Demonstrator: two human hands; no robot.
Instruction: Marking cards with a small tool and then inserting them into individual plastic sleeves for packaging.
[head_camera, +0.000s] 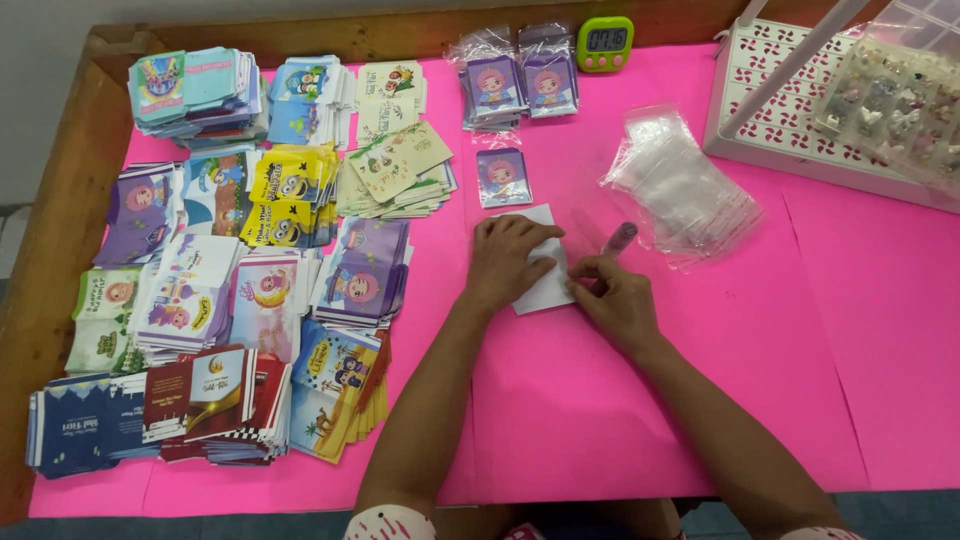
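White flat paper envelope (543, 262) lying on pink table cover (600, 400), seeming light, thin, easily creased. Left hand (510, 262) pressing flat on envelope; right hand (615, 300) pinching envelope's right edge, best hold there.

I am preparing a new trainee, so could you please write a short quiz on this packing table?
1. True or false: both hands rest on the white envelope.
2. Which lies nearest the right hand? A) green timer B) purple pen C) white rack
3. What colour is the table cover?

Key: 1 true, as the left hand presses it flat too; 2 B; 3 pink.
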